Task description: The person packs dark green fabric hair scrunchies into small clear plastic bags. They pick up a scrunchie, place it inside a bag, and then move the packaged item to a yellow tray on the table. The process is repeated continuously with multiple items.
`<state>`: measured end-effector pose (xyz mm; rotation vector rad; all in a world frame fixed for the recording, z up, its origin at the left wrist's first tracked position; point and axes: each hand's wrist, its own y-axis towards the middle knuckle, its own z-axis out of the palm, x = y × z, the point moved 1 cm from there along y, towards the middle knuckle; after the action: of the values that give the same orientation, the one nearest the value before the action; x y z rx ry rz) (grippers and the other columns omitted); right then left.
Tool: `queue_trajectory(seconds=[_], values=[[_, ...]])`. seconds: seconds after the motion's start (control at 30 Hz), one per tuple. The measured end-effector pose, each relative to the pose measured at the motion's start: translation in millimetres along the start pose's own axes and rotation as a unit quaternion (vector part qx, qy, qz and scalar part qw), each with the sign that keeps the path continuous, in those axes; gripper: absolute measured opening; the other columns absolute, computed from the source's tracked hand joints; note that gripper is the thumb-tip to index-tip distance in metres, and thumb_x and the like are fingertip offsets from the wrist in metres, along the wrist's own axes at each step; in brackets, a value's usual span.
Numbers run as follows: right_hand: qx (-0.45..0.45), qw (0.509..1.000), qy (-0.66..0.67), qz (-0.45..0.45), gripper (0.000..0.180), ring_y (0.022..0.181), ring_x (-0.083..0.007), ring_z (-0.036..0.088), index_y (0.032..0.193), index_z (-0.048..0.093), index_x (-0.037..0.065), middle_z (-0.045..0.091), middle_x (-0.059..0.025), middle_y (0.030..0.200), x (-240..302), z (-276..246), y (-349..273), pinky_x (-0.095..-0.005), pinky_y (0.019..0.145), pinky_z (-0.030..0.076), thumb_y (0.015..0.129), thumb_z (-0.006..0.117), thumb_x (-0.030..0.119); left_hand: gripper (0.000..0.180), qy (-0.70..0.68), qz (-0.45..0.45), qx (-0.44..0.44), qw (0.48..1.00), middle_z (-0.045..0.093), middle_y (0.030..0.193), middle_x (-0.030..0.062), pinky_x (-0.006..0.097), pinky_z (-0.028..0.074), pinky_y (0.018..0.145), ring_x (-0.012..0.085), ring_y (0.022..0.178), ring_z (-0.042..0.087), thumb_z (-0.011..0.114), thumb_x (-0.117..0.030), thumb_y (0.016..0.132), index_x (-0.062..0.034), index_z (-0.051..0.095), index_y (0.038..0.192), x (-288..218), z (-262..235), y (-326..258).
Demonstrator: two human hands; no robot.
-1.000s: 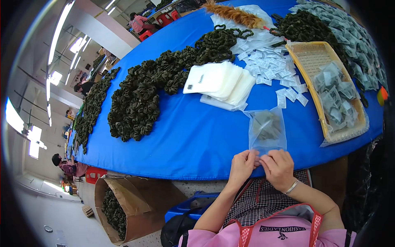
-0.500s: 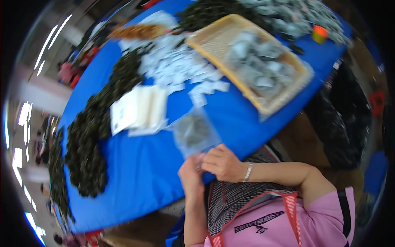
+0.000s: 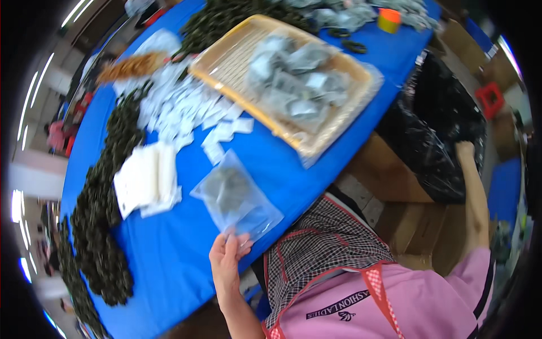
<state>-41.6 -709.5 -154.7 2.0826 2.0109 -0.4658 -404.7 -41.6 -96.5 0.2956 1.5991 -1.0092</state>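
My left hand (image 3: pixel 227 261) pinches the near edge of a clear plastic bag (image 3: pixel 235 198) with a dark coiled item inside; the bag lies flat on the blue table (image 3: pixel 169 254). My right hand (image 3: pixel 466 151) is stretched out to the right, away from the table, reaching into a black plastic bag (image 3: pixel 440 130) set in a cardboard box; its fingers are hidden there. A stack of empty clear bags (image 3: pixel 145 179) lies left of the held bag. A yellow woven tray (image 3: pixel 282 73) with several filled bags sits beyond it.
A long heap of dark coiled items (image 3: pixel 99 226) runs along the table's left side. Small white sachets (image 3: pixel 186 107) are scattered mid-table. An orange tape roll (image 3: pixel 388 20) stands at the far edge. Cardboard boxes (image 3: pixel 389 175) stand right of the table.
The view swung right. My right hand left the clear bag and reached out to the black bag at the right; my left hand still holds the clear bag's edge.
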Motion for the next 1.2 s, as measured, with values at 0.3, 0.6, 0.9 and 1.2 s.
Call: queue_trajectory(seconds=[0.3,0.6,0.9,1.2], values=[[-0.352,0.656,0.301,-0.596,0.031,0.081,-0.0241,0.062,0.105,0.060,0.010,0.060,-0.0079,0.094,367,-210,-192,-0.0326,0.068,0.052,0.074,0.064,0.011,0.036,0.597,0.508,-0.163,0.599,0.062,0.108,0.0104,0.038,0.045,0.085,0.0262,0.091,0.061,0.067,0.002,0.071,-0.0042,0.060,0.106,-27,-14,7],[-0.158,0.475,0.507,-0.702,0.004,0.103,-0.0258,0.060,0.084,0.061,0.006,0.064,-0.0066,0.100,486,-221,-223,-0.0337,0.081,0.048,0.083,0.061,0.010,0.006,0.342,0.489,-0.105,0.796,0.066,0.086,0.0058,0.036,0.043,0.077,0.0241,0.084,0.061,0.064,-0.006,0.080,-0.0060,0.063,0.086,13,-22,18],[0.066,0.622,0.707,-0.330,0.018,0.049,-0.0095,0.047,0.079,0.054,0.003,0.050,-0.0046,0.055,510,-220,-258,-0.0266,0.046,0.037,0.094,0.053,0.014,0.031,0.264,0.244,-0.208,0.910,0.060,0.063,0.0046,0.030,0.038,0.059,0.0136,0.060,0.050,0.051,-0.021,0.096,-0.0009,0.059,0.073,27,-12,7],[-0.194,0.758,0.479,-0.398,0.010,0.067,-0.0289,0.056,0.082,0.053,0.006,0.058,-0.0095,0.078,509,-218,-260,-0.0394,0.058,0.044,0.081,0.062,0.011,0.030,0.437,0.199,-0.296,0.826,0.057,0.053,0.0078,0.039,0.041,0.055,0.0264,0.047,0.055,0.057,-0.024,0.090,-0.0044,0.057,0.067,17,3,11]])
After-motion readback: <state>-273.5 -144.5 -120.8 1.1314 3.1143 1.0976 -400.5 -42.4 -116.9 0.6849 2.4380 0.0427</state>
